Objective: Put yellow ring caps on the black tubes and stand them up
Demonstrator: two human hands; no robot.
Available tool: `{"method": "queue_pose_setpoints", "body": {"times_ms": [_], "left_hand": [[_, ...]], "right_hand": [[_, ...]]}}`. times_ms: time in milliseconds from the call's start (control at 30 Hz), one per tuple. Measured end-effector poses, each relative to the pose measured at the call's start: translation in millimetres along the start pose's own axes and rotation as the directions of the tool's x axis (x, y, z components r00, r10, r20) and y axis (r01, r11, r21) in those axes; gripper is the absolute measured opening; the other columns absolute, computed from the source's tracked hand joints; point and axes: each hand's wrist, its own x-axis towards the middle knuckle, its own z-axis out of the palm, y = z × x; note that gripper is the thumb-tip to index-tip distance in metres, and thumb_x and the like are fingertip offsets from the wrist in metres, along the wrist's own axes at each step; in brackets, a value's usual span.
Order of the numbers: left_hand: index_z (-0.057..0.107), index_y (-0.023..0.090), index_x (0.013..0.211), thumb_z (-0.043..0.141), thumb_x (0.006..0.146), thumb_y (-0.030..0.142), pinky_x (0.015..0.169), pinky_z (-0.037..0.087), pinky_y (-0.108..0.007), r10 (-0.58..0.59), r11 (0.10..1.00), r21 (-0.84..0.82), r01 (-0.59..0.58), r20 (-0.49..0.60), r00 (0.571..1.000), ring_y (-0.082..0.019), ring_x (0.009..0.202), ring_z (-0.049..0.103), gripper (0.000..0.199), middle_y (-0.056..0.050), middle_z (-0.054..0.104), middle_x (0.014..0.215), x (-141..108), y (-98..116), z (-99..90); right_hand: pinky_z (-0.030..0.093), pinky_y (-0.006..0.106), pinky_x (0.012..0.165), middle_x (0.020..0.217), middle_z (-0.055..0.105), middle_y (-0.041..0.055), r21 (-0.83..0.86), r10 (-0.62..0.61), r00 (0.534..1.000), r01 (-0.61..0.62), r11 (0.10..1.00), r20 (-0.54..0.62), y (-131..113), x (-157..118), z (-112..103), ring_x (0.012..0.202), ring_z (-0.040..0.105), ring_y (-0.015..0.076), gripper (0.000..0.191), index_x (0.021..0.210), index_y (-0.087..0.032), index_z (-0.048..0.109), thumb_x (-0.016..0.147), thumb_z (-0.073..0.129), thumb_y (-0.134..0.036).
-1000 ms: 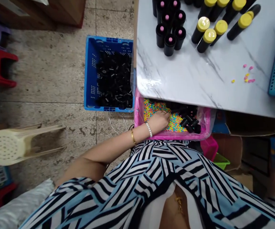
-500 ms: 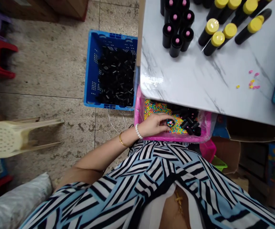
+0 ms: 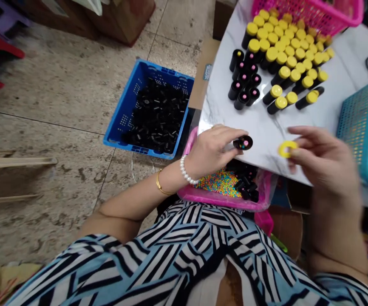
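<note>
My left hand (image 3: 210,149), closed at the fingertips, grips a small black tube (image 3: 249,143) over the table's near edge. Colored beads and a pink peg show in the tube's mouth. To its right, my right hand (image 3: 326,159) pinches a yellow ring-shaped cap (image 3: 283,149), apart from the tube; this hand is slightly blurred. Below my left hand lies a pink tub (image 3: 216,201) holding small multicolored beads (image 3: 219,183) and several black tubes (image 3: 247,187). Uncapped black tubes with pink pegs (image 3: 242,98) stand on the table beyond.
Many yellow-capped black tubes (image 3: 281,102) stand on the marbled white table (image 3: 267,148). A pink basket (image 3: 340,19) is behind them. On the right is a turquoise basket (image 3: 352,110) of yellow pieces. A blue crate (image 3: 114,123) of black parts sits on the floor at left.
My left hand has lifted the black tube from the beads to the table edge. My right hand has come in from the lower right with a yellow cap. The view has shifted.
</note>
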Motion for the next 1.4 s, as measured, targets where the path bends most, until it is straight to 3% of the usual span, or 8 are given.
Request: {"method": "queue_pose_setpoints", "body": {"times_ms": [100,233,533,833,1000,1167,1300,1400], "left_hand": [[0.076,0.019,0.112,0.076,0.088,0.026,0.096,0.051,-0.041,-0.099,0.983,0.156,0.094,0.028,0.995,-0.022,0.097,0.066,0.025,-0.005,0.078,0.103,15,-15,10.4],[0.076,0.021,0.114,0.073,0.091,0.028,0.091,0.048,-0.040,-0.186,0.955,0.246,0.165,0.064,0.980,-0.023,0.095,0.060,0.024,-0.007,0.073,0.104,17,-20,15.4],[0.078,0.020,0.107,0.070,0.094,0.031,0.084,0.047,-0.035,-0.186,0.949,0.271,0.158,0.079,0.979,-0.023,0.090,0.054,0.019,-0.006,0.067,0.092,15,-16,12.0],[0.076,0.018,0.107,0.067,0.094,0.028,0.085,0.047,-0.036,-0.194,0.946,0.286,0.155,0.113,0.975,-0.024,0.093,0.056,0.019,-0.007,0.067,0.092,16,-10,6.8],[0.074,0.014,0.101,0.060,0.096,0.025,0.073,0.046,-0.029,-0.299,0.954,0.058,0.294,0.161,0.941,-0.016,0.074,0.059,0.018,-0.003,0.067,0.079,23,5,-4.8],[0.073,0.015,0.080,0.048,0.104,0.030,0.060,0.039,-0.023,-0.450,0.818,-0.283,0.501,0.228,0.864,-0.008,0.056,0.052,0.038,0.002,0.059,0.059,35,3,3.9],[0.074,0.015,0.093,0.049,0.103,0.025,0.060,0.042,-0.023,-0.498,0.789,-0.289,0.542,0.218,0.840,-0.009,0.058,0.056,0.029,0.002,0.063,0.063,32,2,11.9],[0.067,0.016,0.122,0.054,0.103,0.025,0.066,0.047,-0.024,-0.451,0.858,-0.208,0.470,0.133,0.883,-0.011,0.066,0.062,0.024,0.001,0.067,0.073,21,5,14.8]], "right_hand": [[0.051,0.021,0.046,0.074,0.068,-0.0004,0.132,0.049,0.995,-0.060,0.989,0.082,22,36,33,0.055,0.061,0.0098,0.032,0.099,-0.021,0.072,0.076,0.091,-0.034],[0.051,0.020,0.045,0.078,0.071,0.0008,0.115,0.083,0.992,-0.094,0.989,0.097,38,59,60,0.054,0.061,0.0092,0.030,0.095,-0.021,0.073,0.075,0.091,-0.035],[0.053,0.021,0.043,0.068,0.067,-0.0016,0.081,0.043,0.999,-0.045,0.996,0.022,28,66,71,0.047,0.060,0.0091,0.026,0.085,-0.019,0.070,0.078,0.089,-0.035],[0.066,0.031,0.061,0.077,0.075,0.0021,0.041,0.073,0.997,-0.073,0.997,0.010,33,69,73,0.061,0.074,0.0170,0.029,0.085,-0.021,0.063,0.081,0.086,-0.038],[0.065,0.030,0.060,0.074,0.073,0.0012,0.009,0.040,0.999,-0.040,0.999,0.009,32,69,72,0.060,0.072,0.0160,0.026,0.085,-0.022,0.063,0.082,0.086,-0.035],[0.058,0.024,0.055,0.071,0.067,-0.0013,-0.030,0.032,0.999,-0.031,0.999,0.032,36,70,72,0.057,0.066,0.0116,0.030,0.087,-0.023,0.060,0.085,0.083,-0.042],[0.053,0.022,0.051,0.071,0.065,-0.0029,-0.023,0.033,0.999,-0.033,0.999,0.002,41,67,76,0.054,0.064,0.0099,0.034,0.090,-0.024,0.056,0.086,0.081,-0.047],[0.048,0.023,0.044,0.066,0.062,-0.0043,-0.004,0.058,0.998,-0.058,0.998,0.012,44,65,77,0.046,0.056,0.0094,0.033,0.089,-0.024,0.056,0.086,0.080,-0.047]]}}
